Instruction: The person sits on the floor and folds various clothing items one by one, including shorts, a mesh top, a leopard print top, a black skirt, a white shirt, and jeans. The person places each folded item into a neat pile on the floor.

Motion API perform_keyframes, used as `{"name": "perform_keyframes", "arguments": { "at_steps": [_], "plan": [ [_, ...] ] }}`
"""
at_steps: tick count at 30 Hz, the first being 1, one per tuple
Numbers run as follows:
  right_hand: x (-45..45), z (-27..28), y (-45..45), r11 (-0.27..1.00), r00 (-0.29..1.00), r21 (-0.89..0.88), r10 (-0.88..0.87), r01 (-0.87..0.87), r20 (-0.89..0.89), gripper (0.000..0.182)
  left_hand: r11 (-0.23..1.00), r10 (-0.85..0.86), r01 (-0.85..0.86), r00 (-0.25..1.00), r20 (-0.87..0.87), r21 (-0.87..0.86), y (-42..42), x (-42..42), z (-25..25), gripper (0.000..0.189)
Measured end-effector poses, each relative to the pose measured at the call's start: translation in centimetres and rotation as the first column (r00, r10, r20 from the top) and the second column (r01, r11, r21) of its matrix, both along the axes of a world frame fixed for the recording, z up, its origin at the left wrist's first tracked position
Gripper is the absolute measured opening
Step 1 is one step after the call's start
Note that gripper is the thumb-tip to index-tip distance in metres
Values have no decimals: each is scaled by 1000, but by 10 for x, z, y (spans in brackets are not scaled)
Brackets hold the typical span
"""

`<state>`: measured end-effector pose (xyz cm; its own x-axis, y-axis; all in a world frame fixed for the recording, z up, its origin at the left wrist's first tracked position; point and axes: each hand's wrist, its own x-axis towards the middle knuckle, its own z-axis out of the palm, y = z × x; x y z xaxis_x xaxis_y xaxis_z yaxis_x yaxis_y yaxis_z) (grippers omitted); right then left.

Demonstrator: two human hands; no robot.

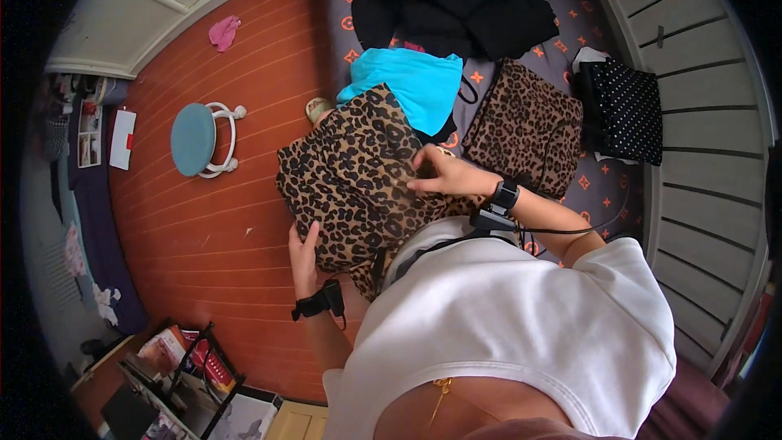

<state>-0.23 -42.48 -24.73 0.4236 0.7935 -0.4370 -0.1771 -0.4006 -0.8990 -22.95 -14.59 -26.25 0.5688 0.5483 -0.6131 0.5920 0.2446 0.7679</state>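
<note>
A leopard-print garment [354, 177], tan with dark spots, lies folded across my lap. At its lower left edge my left hand [303, 250] grips the cloth, thumb on top and the other fingers partly hidden. My right hand [455, 172] hovers at or just over the right side of the garment, thumb and forefinger apart; whether it touches the cloth is unclear. Just beyond the fold lies a bright turquoise garment [406, 82]. To the right, a second leopard-print garment [528, 128] rests folded on the bed.
Black clothing [452, 6] is heaped on the patterned bedsheet [583, 180]. A folded polka-dot garment [629, 110] sits by the slatted panel [702, 85]. On the reddish floor [201, 226] stand a blue-topped stool [193, 139] and, farther off, a pink cloth [225, 33].
</note>
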Motion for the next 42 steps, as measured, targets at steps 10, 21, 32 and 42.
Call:
{"name": "perform_keyframes", "arguments": {
  "at_steps": [10, 21, 32, 42],
  "plan": [
    [-7, -9, 45, 939, 957, 315, -206, 135, 203, 119, 994, -17, 36, 984, 175, -107, -11, 20, 24, 64],
    [-14, 23, 39, 963, 750, 152, -71, 225, -658, 59, 978, 161, -85, 890, 426, -193, -46, 43, 73, 60],
    [75, 85, -59, 857, 799, 192, -334, 478, -500, 27, 960, -93, 229, 803, 589, -161, -54, 98, 70, 50],
    [285, 129, -249, 211, 390, 457, -855, 864, -342, 25, 997, 51, -33, 949, 313, -63, -26, 78, 15, 32]
  ]
}}
